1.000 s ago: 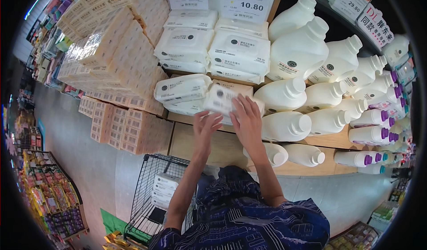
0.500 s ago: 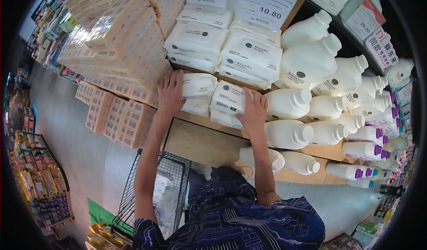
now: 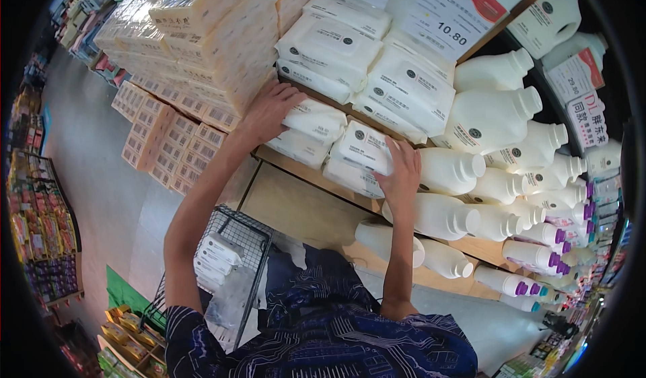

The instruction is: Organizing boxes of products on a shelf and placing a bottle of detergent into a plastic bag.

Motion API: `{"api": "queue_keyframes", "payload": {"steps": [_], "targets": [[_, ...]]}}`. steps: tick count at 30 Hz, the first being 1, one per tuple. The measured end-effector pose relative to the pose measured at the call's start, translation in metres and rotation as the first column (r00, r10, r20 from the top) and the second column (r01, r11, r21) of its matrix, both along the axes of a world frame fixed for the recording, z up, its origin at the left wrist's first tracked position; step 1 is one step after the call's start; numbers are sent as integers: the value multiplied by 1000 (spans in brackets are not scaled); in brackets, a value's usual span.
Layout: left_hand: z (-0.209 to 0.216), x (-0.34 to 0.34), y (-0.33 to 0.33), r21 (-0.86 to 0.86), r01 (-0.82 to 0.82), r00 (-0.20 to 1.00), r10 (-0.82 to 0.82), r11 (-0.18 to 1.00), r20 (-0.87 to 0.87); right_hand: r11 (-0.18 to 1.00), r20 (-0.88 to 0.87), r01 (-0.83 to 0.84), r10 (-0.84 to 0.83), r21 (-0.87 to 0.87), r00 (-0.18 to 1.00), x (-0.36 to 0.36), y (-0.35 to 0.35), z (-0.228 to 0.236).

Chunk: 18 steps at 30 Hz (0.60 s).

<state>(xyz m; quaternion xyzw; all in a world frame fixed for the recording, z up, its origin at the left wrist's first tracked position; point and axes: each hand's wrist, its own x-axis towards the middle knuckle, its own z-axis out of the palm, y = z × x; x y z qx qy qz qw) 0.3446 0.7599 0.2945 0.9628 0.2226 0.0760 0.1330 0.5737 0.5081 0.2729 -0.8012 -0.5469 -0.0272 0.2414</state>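
Two short stacks of white soft packs, which look like wipes, lie side by side at the shelf's front edge. My left hand (image 3: 270,112) reaches over the outer end of the left pack (image 3: 316,121), fingers stretched across its far corner. At the opposite end, my right hand (image 3: 402,169) curls round the end of the right pack (image 3: 364,146), thumb on the near side and fingers beyond. Both packs rest on others beneath them. Behind stand taller stacks of similar packs (image 3: 330,39). White bottles (image 3: 449,169) lie close beside my right hand.
Wrapped carton stacks (image 3: 202,48) rise on the left, beside my left forearm. A black wire cart (image 3: 258,263) holding white packs (image 3: 217,251) stands below it. Price signs (image 3: 451,18) stand behind the packs. Bottles with purple caps (image 3: 531,251) line the right.
My left hand has turned, its fingers swinging rightward over the left pack's end. My right hand stays at the right pack's end. The whole view has shifted and tilted.
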Motion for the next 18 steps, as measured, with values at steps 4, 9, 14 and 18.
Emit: {"api": "queue_keyframes", "payload": {"steps": [4,9,14,18], "targets": [[-8,-3,-5,85,17,1000,-18,996,0,999,6,23,-23,-23,1000,-7,1,5],[-28,-8,-19,185,-101,985,72,978,159,998,80,19,-14,-59,997,-17,9,-5],[-65,-41,-88,9,-408,785,346,913,514,995,105,0,-10,100,994,-37,6,-11],[-114,-118,-203,-450,-619,485,764,644,427,955,-32,-190,202,228,979,-108,-4,-6]]}}
